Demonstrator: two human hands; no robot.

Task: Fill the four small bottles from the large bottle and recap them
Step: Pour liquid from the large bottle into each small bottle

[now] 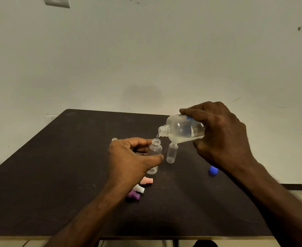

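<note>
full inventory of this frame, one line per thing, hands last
large bottle: 1, clear with label, tilted in right hand, pouring
held small bottle: 1, clear, uncapped, under the spout
free small bottle: 1, clear, uncapped, upright just right of it
bottle neck: 1, clear, behind left hand, mostly hidden
small caps: 3, pink, white, purple, near left wrist
blue cap: 1, under right wrist
table: 1, dark
left hand: steadying small bottle
right hand: gripping large bottle

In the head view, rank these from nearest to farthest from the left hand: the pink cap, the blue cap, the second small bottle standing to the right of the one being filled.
From the left hand:
1. Pink cap, just below the hand, toward the person.
2. Second small bottle, standing just right of the held bottle.
3. Blue cap, far right, beside the right wrist.
The first two are fairly close.
</note>
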